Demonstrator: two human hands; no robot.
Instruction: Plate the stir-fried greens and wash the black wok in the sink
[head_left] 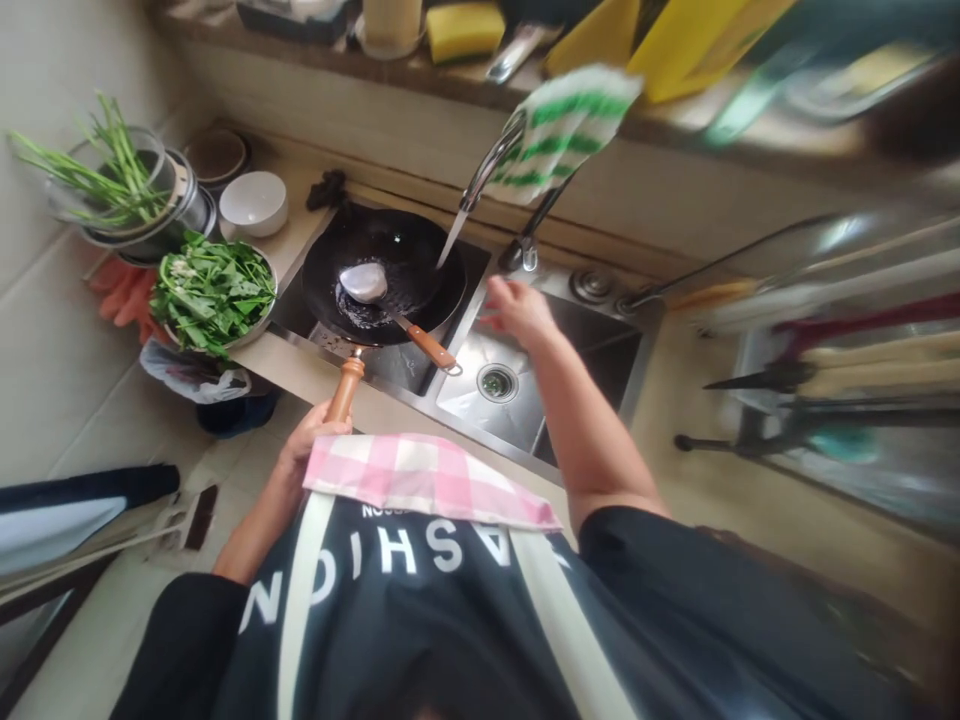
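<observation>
My left hand [321, 428] is wrapped round the wooden handle of a black wok [322, 270], which sits over the left side of the sink. Water runs from the faucet [491, 165] into the wok. Inside it lies a metal cooking ladle [364, 283], its wooden grip resting across the rim toward the sink basin. My right hand [519, 312] hangs over the right basin, just below the faucet's base [521, 256], with loosely bent fingers somewhat apart and nothing visible in them. A green-and-white striped cloth [577, 125] drapes over the faucet.
A bowl of leafy greens [217, 295] and stacked pots with long green stems [124, 185] stand at the left, beside a white bowl [255, 203]. Orange gloves [126, 295] hang there. The steel basin [469, 385] has a drain. Utensils [780, 378] are blurred at right.
</observation>
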